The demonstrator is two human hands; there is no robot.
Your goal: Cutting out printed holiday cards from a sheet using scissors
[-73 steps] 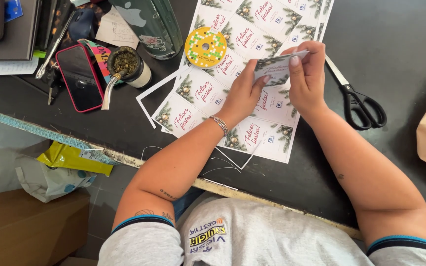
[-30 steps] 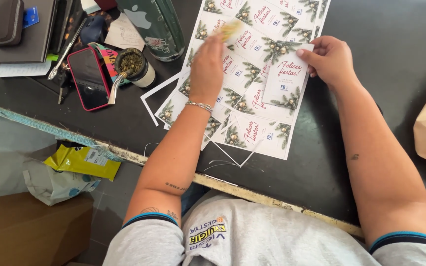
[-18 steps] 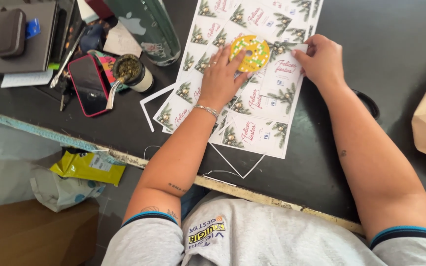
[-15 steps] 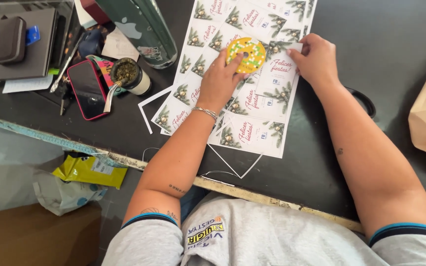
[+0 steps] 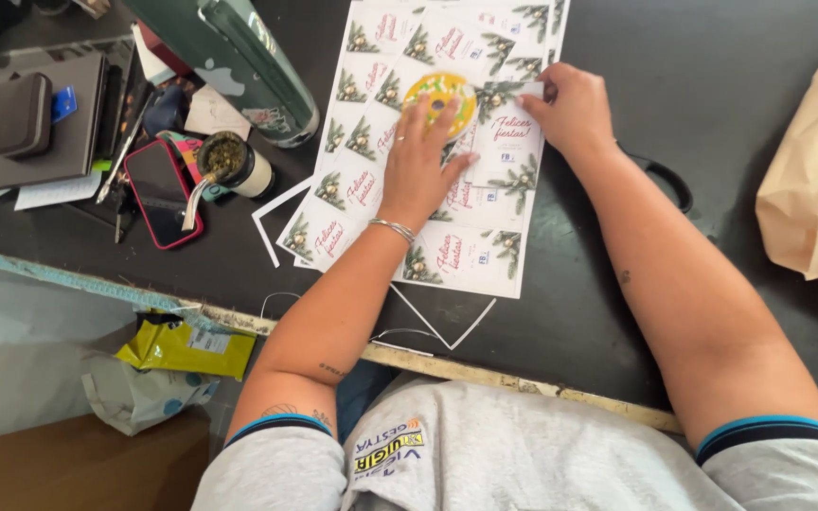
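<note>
We look down from a single head-worn camera, steeply over the wearer's chest and forearms, onto the dark desk (image 5: 712, 95). The view faces away from the body, near enough that both hands fill the upper centre, the left hand (image 5: 423, 166) beside the right hand (image 5: 570, 109).

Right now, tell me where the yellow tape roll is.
In the head view, the yellow tape roll lies on the printed card sheet, under the left hand's fingertips, left of the right hand.
</note>
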